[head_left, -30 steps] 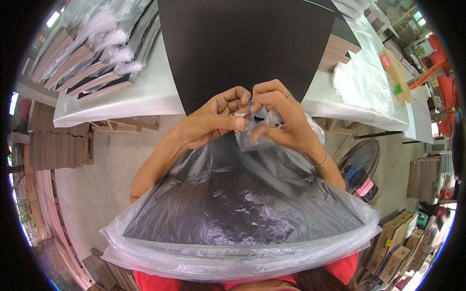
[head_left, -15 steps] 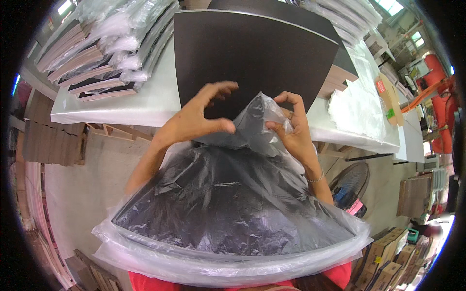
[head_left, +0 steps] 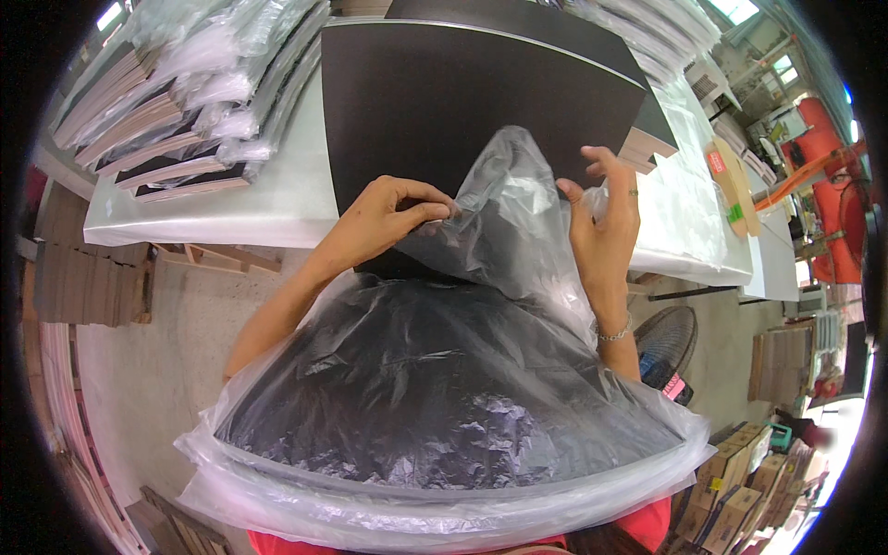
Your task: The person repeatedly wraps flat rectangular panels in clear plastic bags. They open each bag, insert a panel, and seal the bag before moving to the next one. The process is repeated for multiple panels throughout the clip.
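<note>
A clear plastic bag (head_left: pixel 518 199) covers a dark flat panel (head_left: pixel 388 370) that leans close to my body, and the bag's far end rises in a loose peak. My left hand (head_left: pixel 384 217) pinches the left edge of that peak between thumb and fingertips. Just right of the peak, my right hand (head_left: pixel 606 217) is raised with thumb and fingers apart, holding nothing that I can see. Beyond both hands lies a large black panel (head_left: pixel 444 102) on top of a stack on the table.
Bagged panels (head_left: pixel 176 102) are piled at the table's left, with more bagged panels (head_left: pixel 647 32) at the far right. Clear plastic sheets (head_left: pixel 684 222) lie on the table (head_left: pixel 213 217) at right. A fan (head_left: pixel 671 347) stands below; cartons (head_left: pixel 726 504) fill the lower right.
My left hand has closed on the bag's edge. My right hand has let go of the plastic and moved right, fingers spreading. The bag's peak stands taller and wider.
</note>
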Demonstrator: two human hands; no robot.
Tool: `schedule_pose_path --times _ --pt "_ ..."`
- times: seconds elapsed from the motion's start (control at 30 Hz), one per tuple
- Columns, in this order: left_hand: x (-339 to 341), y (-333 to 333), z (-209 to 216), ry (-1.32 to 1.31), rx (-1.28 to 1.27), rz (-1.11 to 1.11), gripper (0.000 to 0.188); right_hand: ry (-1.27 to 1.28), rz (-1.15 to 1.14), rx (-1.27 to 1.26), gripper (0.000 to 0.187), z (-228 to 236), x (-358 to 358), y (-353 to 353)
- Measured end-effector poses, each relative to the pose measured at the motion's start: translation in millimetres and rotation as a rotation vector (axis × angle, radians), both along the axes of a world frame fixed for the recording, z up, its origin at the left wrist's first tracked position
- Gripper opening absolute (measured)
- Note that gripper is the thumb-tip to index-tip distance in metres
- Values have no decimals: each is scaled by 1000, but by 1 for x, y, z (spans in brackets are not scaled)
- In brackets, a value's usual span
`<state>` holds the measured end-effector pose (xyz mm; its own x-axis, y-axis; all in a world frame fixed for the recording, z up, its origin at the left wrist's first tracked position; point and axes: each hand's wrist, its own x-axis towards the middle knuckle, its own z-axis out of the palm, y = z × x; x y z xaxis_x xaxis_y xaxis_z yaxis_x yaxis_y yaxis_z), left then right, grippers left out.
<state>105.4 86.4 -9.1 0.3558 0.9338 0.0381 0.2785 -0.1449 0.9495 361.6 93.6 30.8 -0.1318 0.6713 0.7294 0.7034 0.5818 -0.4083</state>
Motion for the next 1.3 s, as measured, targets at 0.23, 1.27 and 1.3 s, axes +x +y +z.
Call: schedule_pose_path --times 0.23,1.27,1.3 --pt "12 6 17 -128 -127 -137 28 -209 401 -114 42 2 -19 -7" --pt "-33 -4 -1 -288 -354 60 26 323 801 -609 15 2 36 8" --pt "-50 0 1 -2 -183 254 26 294 726 -638 17 7 47 9"
